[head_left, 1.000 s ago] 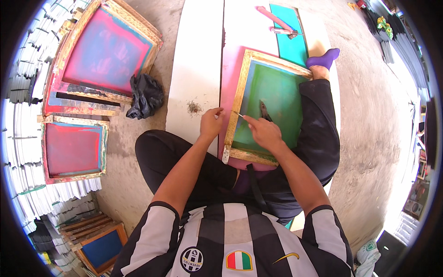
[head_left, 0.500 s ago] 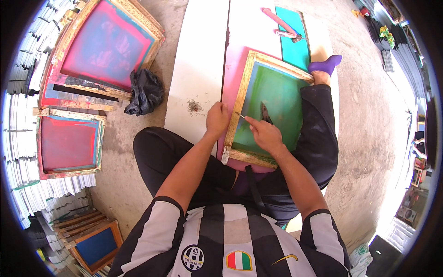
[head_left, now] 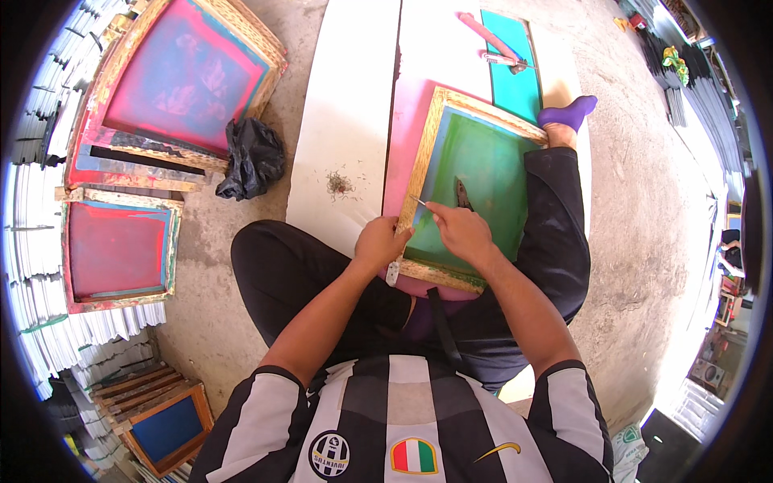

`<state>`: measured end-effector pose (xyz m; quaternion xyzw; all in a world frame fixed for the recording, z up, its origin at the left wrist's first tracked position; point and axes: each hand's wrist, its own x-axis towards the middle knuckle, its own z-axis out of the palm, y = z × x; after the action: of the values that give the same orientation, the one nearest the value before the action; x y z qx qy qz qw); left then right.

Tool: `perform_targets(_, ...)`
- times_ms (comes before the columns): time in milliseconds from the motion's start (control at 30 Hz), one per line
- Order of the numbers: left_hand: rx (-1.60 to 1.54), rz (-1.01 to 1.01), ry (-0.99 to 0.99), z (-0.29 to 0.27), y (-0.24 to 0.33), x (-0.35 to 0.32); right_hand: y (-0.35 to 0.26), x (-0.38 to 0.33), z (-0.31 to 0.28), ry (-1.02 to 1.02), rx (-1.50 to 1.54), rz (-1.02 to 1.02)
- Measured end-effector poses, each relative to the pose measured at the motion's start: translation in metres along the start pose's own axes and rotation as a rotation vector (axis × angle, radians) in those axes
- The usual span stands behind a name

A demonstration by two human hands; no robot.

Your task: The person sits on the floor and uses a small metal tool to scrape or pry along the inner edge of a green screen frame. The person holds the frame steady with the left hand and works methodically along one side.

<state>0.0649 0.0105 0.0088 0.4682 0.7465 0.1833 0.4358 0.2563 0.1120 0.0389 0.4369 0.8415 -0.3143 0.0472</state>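
A wooden screen-printing frame (head_left: pixel 416 173) with green mesh lies tilted across my lap and the board. My left hand (head_left: pixel 382 244) grips its left rail near the lower corner, thumb on top. In my right hand (head_left: pixel 463 231) is a thin pointed metal tool (head_left: pixel 419 200), its tip at the same rail, higher up. Most of that tool is hidden by the fingers, so its exact kind does not show. Dark pliers (head_left: pixel 462 193) rest on the mesh just beyond my right hand. A small heap of thin metal bits (head_left: pixel 340 186), like pulled staples, lies on the white board (head_left: pixel 342 113).
A hammer (head_left: pixel 493 40) and a folding knife (head_left: pixel 501 59) lie on a turquoise panel (head_left: pixel 515 92) at the far end. To the left are a crumpled black plastic bag (head_left: pixel 254 161) and screen frames (head_left: pixel 262 48) leaning on stacked sheets. My socked foot (head_left: pixel 568 113) rests beside the frame.
My left hand has come down and right from the board onto the frame's left rail and taken hold of it. The right hand with the tool has barely moved.
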Motion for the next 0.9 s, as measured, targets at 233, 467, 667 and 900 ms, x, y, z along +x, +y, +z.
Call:
perform_targets(233, 0.106, 0.101, 0.173, 0.022, -0.011, -0.005, -0.033, -0.003, -0.01, -0.118, -0.233, 0.067)
perform_targets(467, 0.18, 0.103, 0.159, 0.018, -0.016, 0.001, -0.01, 0.009, -0.003, -0.112, 0.032, 0.006)
perform_targets(667, 0.167, 0.116, 0.175, 0.02, -0.006, -0.002, 0.055, 0.021, 0.057, 0.045, 0.631, -0.117)
perform_targets(900, 0.186, 0.117, 0.204, 0.024, -0.014, -0.003, 0.03, 0.011, 0.018, -0.077, 0.312, -0.009)
